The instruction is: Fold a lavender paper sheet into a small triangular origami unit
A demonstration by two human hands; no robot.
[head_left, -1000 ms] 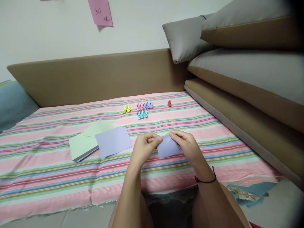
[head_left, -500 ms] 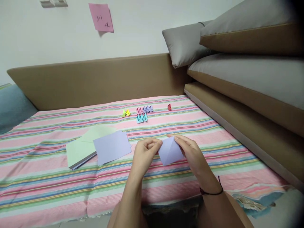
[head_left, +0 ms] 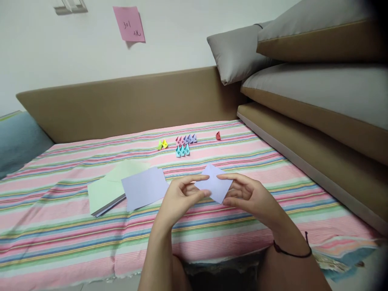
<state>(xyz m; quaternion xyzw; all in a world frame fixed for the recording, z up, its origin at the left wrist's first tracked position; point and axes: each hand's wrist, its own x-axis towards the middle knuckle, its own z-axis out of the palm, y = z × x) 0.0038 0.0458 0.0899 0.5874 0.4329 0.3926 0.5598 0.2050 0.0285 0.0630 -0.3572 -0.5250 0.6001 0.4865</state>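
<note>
A small lavender sheet of origami paper (head_left: 216, 186) is held up between both hands, turned so that one corner points away from me. My left hand (head_left: 183, 194) grips its left side with thumb and fingers. On the opposite side my right hand (head_left: 247, 193) pinches the paper's right edge, a dark cord around that wrist. Larger lavender paper sheets (head_left: 144, 188) lie to the left of my hands, overlapping a stack of pale green paper (head_left: 106, 190).
On the striped cloth (head_left: 75, 234) beyond my hands stand folded paper pieces: yellow-green (head_left: 162, 144), pink and purple (head_left: 186, 139), turquoise (head_left: 182, 150) and red (head_left: 218, 136). Cushions (head_left: 318, 85) are piled at the right. A pink note (head_left: 129, 24) sticks to the wall.
The lavender paper has been turned in my hands, so a corner now points away. My fingers have shifted to its left and right sides, and my right forearm has moved outward.
</note>
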